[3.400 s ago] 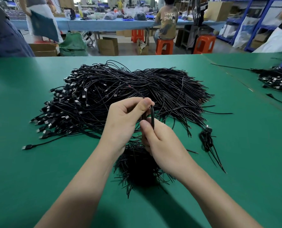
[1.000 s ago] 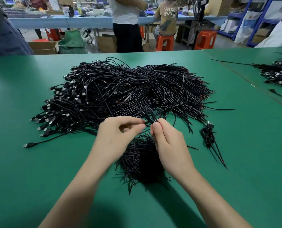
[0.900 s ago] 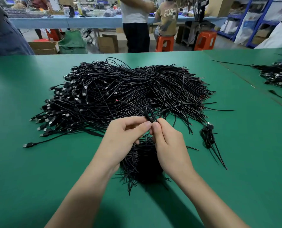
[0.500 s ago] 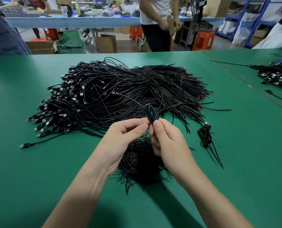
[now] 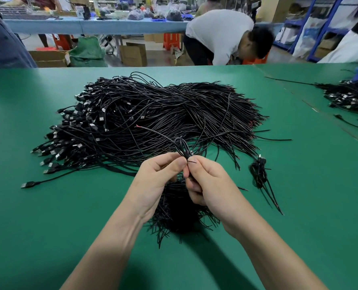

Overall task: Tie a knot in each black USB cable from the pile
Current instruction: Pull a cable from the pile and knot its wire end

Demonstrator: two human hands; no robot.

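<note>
I hold one black USB cable pinched between left hand and right hand, above the near middle of the desk.

On the head camera my two hands meet fingertip to fingertip, and the thin cable rises above them in a small loop. Its stripped, reddish end reaches left over the big pile. My fingers cover the loop's base, so I cannot tell whether a knot is pulled tight. A dark bundle of cable ends lies partly hidden under my wrists. One knotted cable lies alone just right of the hands. A second pile is cut off at the desk's right edge. Both piles are too tangled to count.
</note>
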